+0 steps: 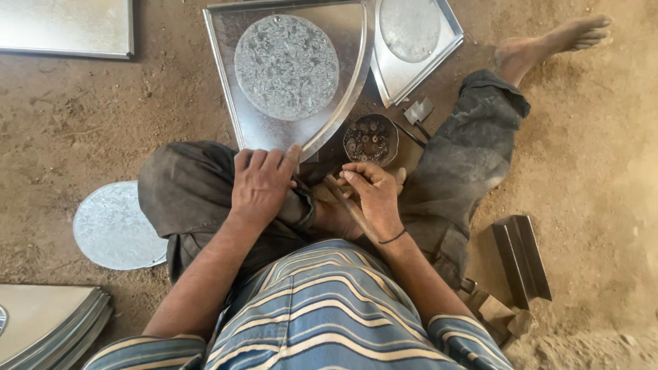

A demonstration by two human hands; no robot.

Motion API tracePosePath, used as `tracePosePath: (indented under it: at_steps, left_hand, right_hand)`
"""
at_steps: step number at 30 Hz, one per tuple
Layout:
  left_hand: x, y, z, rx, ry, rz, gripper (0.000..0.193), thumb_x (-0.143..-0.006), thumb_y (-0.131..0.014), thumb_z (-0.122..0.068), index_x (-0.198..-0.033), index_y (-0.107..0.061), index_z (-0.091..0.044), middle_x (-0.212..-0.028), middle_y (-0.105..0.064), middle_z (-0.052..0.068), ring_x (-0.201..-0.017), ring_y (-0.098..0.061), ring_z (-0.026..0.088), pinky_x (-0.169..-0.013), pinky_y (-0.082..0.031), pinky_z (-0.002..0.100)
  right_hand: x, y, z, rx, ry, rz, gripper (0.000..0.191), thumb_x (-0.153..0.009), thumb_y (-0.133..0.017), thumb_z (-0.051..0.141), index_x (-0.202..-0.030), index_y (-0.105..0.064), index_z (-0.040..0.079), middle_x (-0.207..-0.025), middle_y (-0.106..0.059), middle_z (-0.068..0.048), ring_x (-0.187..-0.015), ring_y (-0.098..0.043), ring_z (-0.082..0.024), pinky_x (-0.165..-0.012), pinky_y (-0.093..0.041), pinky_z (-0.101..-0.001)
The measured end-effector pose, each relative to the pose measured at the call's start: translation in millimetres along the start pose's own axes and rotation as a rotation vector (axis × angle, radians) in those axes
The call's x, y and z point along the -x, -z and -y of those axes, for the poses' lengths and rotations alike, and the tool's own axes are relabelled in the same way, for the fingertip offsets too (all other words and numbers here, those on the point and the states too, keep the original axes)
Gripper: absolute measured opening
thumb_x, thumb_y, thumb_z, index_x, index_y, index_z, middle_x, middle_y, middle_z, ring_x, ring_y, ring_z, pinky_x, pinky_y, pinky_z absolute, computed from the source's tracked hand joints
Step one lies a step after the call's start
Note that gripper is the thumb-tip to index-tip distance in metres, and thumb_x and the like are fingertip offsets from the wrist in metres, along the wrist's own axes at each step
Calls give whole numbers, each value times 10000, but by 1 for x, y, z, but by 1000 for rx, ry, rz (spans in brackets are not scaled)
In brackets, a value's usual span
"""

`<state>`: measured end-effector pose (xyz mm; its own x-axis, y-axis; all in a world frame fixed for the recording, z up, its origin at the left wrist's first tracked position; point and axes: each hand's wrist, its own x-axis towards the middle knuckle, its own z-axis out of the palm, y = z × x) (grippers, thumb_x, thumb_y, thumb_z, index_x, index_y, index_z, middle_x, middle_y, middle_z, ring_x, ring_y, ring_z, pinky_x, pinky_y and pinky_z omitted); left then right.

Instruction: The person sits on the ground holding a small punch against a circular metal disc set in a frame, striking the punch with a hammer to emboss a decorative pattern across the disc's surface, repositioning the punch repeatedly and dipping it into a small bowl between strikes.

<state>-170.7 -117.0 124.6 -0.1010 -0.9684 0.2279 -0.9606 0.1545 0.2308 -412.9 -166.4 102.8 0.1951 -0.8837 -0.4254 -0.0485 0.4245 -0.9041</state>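
I sit on a dirt floor with a quarter-round sheet-metal tray [349, 48] in front of my knees; a galvanized disc [286, 66] lies on it. My left hand [260, 183] rests on the tray's near corner, fingers curled over the edge. My right hand [373, 195] is closed around a slim wooden-handled tool [351, 209], beside the left hand. Just beyond the right hand stands a small round bowl [371, 139] of small metal fasteners.
A second tray with a disc [411, 41] lies at the back right. A loose disc [113, 226] lies left of my knee, stacked curved trays [48, 329] at bottom left, a flat sheet [68, 27] top left, a metal angle piece [522, 259] at right.
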Motion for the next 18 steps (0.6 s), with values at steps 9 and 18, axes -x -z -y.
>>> tracePosePath:
  at_steps: [9,18]
  left_hand:
    - [-17,8,13,-43,-1,148,621,-831,-655,-192,-1445,-567,-216,-993,-599,19,-937,-609,234,-831,-437,426]
    - [-13,3,9,-79,2,99,588,-864,-650,-109,-1439,-577,-209,-1000,-616,15,-944,-613,238,-824,-452,428]
  right_hand:
    - [-2,-12,1,-98,68,79,106,-988,-628,17,-1074,-658,-36,-915,-703,-76,-738,-649,-98,-635,-533,-234]
    - [0,3,26,-14,137,48,176,-1031,-556,36,-1196,-616,32,-996,-723,-43,-812,-670,-89,-667,-544,-224]
